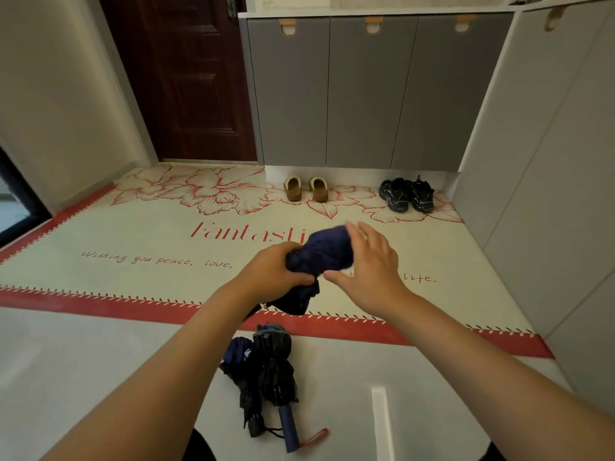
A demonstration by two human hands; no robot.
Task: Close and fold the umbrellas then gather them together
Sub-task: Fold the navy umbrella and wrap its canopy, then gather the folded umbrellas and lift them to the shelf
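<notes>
The navy umbrella (327,252) is held in the air over the floor mat (133,241), collapsed into a loose bundle. Its long axis is tilted, with the lower end pointing down toward the person's left and the rounder, bunched end pointing up and away to the right. The left hand (274,271) grips it about the middle, with thumb and fingers curled round the fabric and the knuckles up. The lower folds hang out beneath that hand. The right hand (374,264) is at the right side of the bunched end with its palm turned toward the cloth. Its fingers (361,232) are straight and slightly spread, reaching over the top end, and the thumb stretches left toward the other thumb. Motion blur hides whether the palm touches the fabric. Both forearms reach forward and converge from the lower corners.

Below the hands, two folded umbrellas (263,371) lie side by side and touching on the pale floor (100,361), just short of the mat's red border. Their handles point toward the person, and one has a red wrist strap (314,439). Slippers (306,189) and black shoes (406,194) sit at the mat's far edge.
</notes>
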